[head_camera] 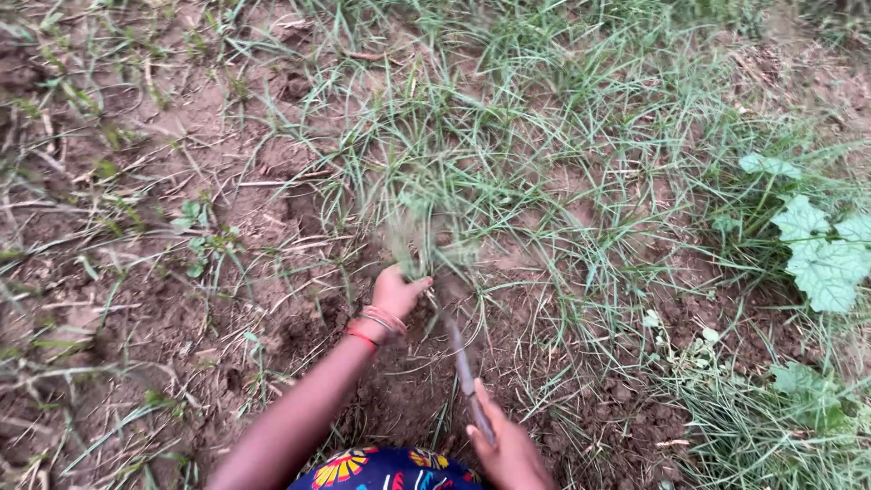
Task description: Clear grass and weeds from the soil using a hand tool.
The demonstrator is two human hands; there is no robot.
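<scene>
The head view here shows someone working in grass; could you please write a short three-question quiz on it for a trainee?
1. True or false: the left hand grips a tuft of grass.
2. What does the right hand hold? A) a plastic bucket B) a thin blade-like tool C) a coil of rope
3. On which side of the picture does the broad-leafed plant grow?

Key
1. True; the fingers close round the base of the tuft.
2. B; it points up toward the tuft, blurred, so its exact kind cannot be told.
3. The right side, apart from both hands.
</scene>
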